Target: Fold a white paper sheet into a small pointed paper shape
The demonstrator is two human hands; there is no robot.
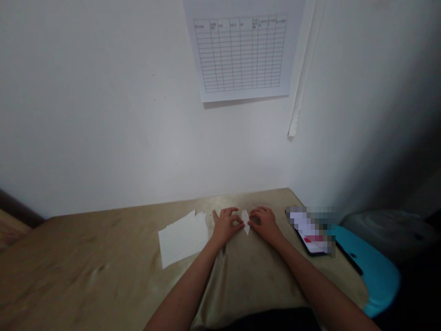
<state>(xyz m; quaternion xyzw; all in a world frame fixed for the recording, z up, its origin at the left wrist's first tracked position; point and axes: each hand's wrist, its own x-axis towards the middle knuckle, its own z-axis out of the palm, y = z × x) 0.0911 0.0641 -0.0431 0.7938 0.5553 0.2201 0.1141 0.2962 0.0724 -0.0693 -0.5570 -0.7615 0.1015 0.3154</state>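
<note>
A small folded piece of white paper (pixel 245 222), pointed at its near end and split at its far end, stands out against the tan table cover between my two hands. My left hand (pixel 226 225) pinches its left edge with thumb and forefinger, the other fingers curled. On the opposite edge, the thumb and forefinger of my right hand (pixel 267 224) close on the same paper. Just left of my left hand lies a larger white sheet (pixel 182 241) with a torn far edge.
The tan-covered table (pixel 103 266) meets a white wall (pixel 103 115), where a printed chart (pixel 243 55) hangs beside a vertical strip (pixel 303 78). A phone (pixel 308 232), partly blurred out, lies to the right. Beyond the table's right edge is a turquoise seat (pixel 381 266).
</note>
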